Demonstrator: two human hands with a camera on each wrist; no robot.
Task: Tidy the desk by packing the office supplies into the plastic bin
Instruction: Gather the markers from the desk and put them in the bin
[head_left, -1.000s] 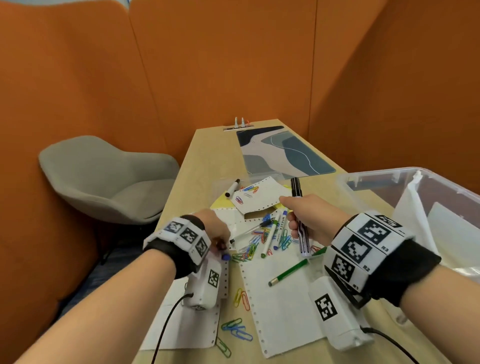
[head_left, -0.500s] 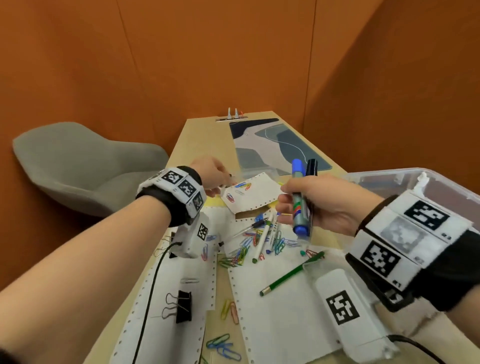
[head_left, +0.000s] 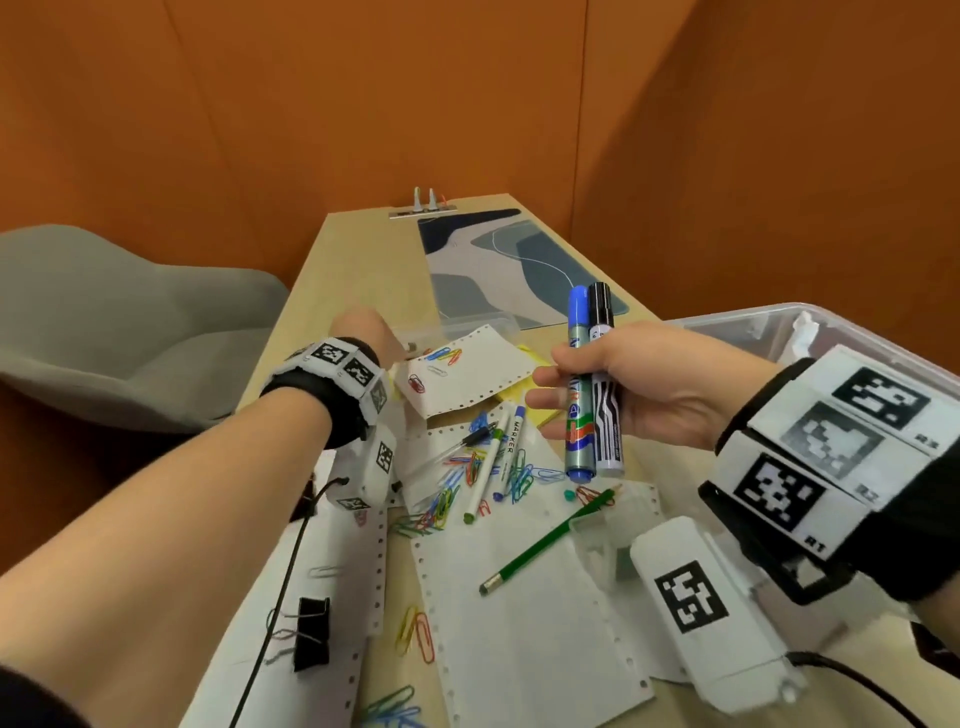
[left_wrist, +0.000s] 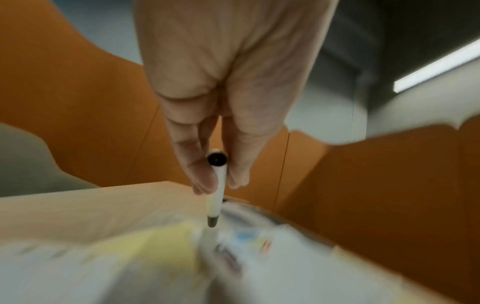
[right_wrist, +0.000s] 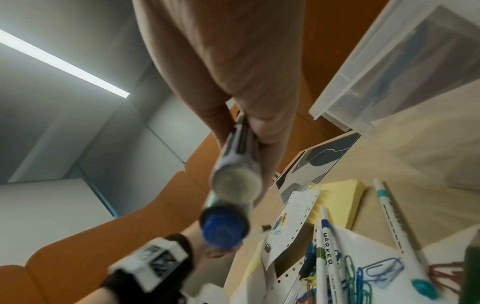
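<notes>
My right hand (head_left: 587, 400) grips two markers upright above the desk, a blue-capped silver marker (head_left: 577, 364) beside a black-capped white marker (head_left: 604, 364). The right wrist view shows their butt ends (right_wrist: 228, 205) close up. My left hand (head_left: 363, 332) reaches to the far side of the clutter. In the left wrist view its fingertips (left_wrist: 205, 181) pinch a thin white marker with a black end (left_wrist: 216, 197); the hand hides that marker in the head view. The clear plastic bin (head_left: 727, 322) stands at the right, behind my right wrist.
Perforated paper sheets (head_left: 519, 634), loose coloured paper clips (head_left: 441, 499), thin white markers (head_left: 493, 462), a green pencil (head_left: 540, 545), a black binder clip (head_left: 311, 631) and yellow sticky notes (right_wrist: 337, 201) litter the desk. A desk mat (head_left: 509, 270) lies beyond. A grey chair (head_left: 130, 322) stands left, with orange walls around.
My right hand held only the black marker a second ago; it now also holds the blue one and has risen. My left hand left the paper clips and took the far white marker.
</notes>
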